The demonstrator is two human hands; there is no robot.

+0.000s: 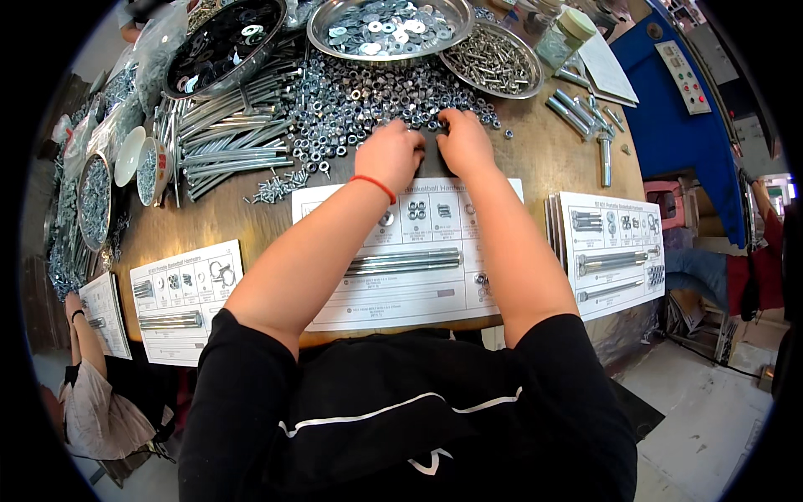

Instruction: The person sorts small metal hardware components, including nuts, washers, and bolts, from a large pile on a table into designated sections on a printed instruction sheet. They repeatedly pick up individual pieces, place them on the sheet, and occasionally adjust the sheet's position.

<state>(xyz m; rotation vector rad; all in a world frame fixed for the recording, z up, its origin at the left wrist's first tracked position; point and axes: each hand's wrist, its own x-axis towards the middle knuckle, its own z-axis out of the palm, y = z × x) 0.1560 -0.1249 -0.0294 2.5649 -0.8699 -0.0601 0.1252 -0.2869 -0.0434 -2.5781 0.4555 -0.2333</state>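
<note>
Both my hands reach over the near edge of a loose pile of metal nuts [360, 99]. The fingers of my left hand [391, 153], a red band on its wrist, are curled in toward the palm; whatever they hold is hidden. My right hand [466, 144] is bent at the fingers too, its tips touching the edge of the nuts, and I cannot make out anything in its grip. Beneath my forearms lies a printed hardware sheet [389, 309] with pictures of nuts, washers and long bolts. Several bolts [401, 261] show on it.
Long bolts [238, 159] lie stacked at left, beside small screws [280, 186] and two bowls [131, 156]. Trays of washers [314, 33] and screws [535, 79] stand behind. Thick bolts [606, 159] and another sheet stack [615, 293] are at right. A co-worker's arm [88, 347] is far left.
</note>
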